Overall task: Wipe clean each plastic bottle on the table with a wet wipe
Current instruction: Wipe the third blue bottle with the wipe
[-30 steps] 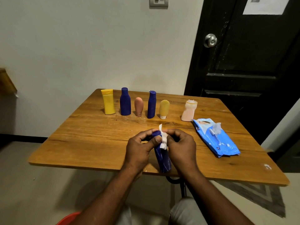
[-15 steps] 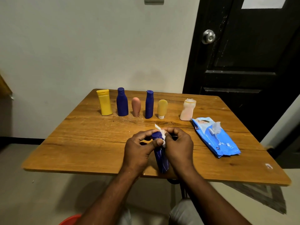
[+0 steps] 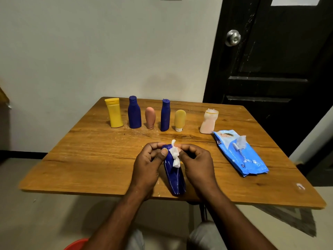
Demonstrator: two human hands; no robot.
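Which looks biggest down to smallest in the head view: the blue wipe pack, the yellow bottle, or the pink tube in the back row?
1. blue wipe pack, though it lies nearer the camera, so its real rank is unsure
2. yellow bottle
3. pink tube

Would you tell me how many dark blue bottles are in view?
3. The wide blue bottle and slim blue bottle stand in the back row; left hand grips the held blue bottle; right hand pinches a wet wipe on it.
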